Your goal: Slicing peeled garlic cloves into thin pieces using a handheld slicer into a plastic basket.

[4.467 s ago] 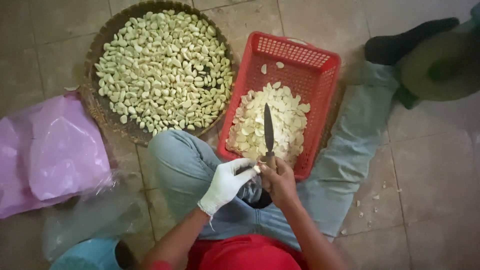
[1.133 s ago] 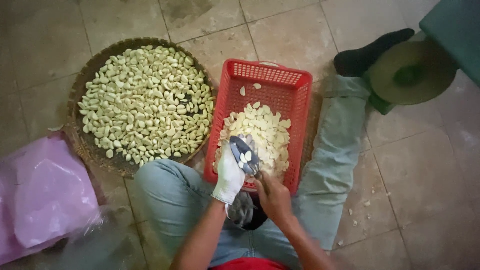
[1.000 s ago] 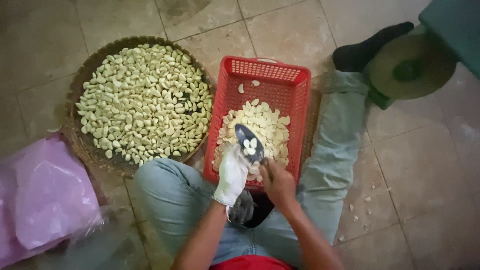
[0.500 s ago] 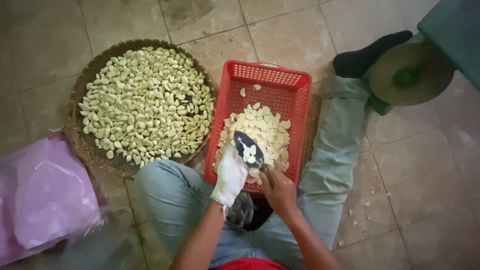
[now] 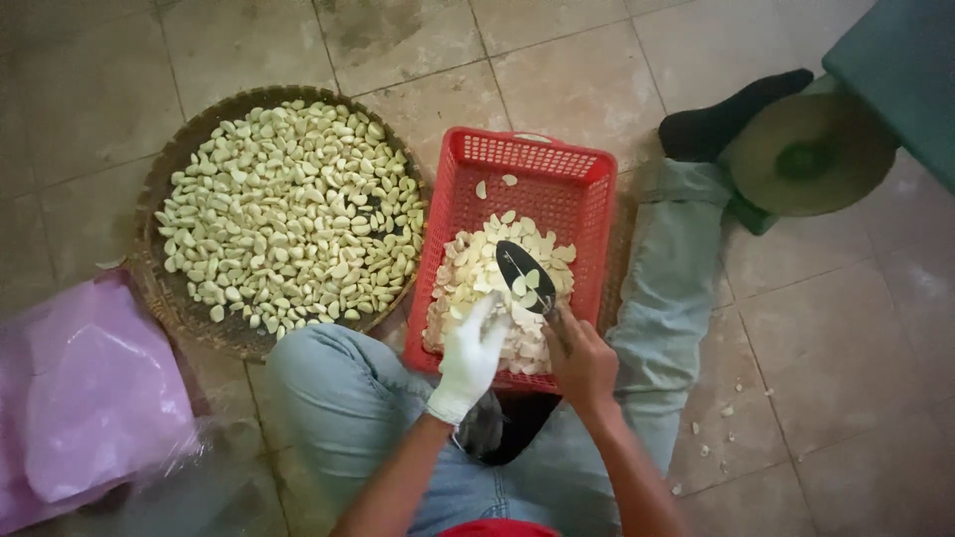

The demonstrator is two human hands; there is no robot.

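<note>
We sit on the tiled floor (image 5: 557, 60), legs in jeans spread to either side of a red basket (image 5: 542, 169) at frame centre.

Right hand (image 5: 582, 360), bare, is closed around the handle of a knife (image 5: 525, 276). The blade is dark and broad, pointing up-left over the basket, with a few pale slices stuck to its flat face.

Left hand (image 5: 471, 356), in a white glove, sits just left of the knife. Its fingers are extended toward the blade's lower edge and reach the slices there; we can't tell whether it grips anything or just touches.

The basket holds a pile of sliced garlic (image 5: 477, 298), heaped in its lower half, directly under both hands. A couple of loose slices lie near its upper wall.

Left of the basket, touching or nearly touching its side, is a round woven tray (image 5: 159, 199) covered with whole peeled cloves (image 5: 288, 214), greenish-white, mostly one layer deep.

Lower left of frame: a pink plastic bag (image 5: 95, 398) on the floor, beside our left knee.

Upper right: our foot in a dark sock (image 5: 731, 114), next to a round green dish (image 5: 811, 154) and the corner of a teal box (image 5: 900, 75).

Small scraps (image 5: 721, 428) are scattered on the tiles at lower right, beside the right leg.
</note>
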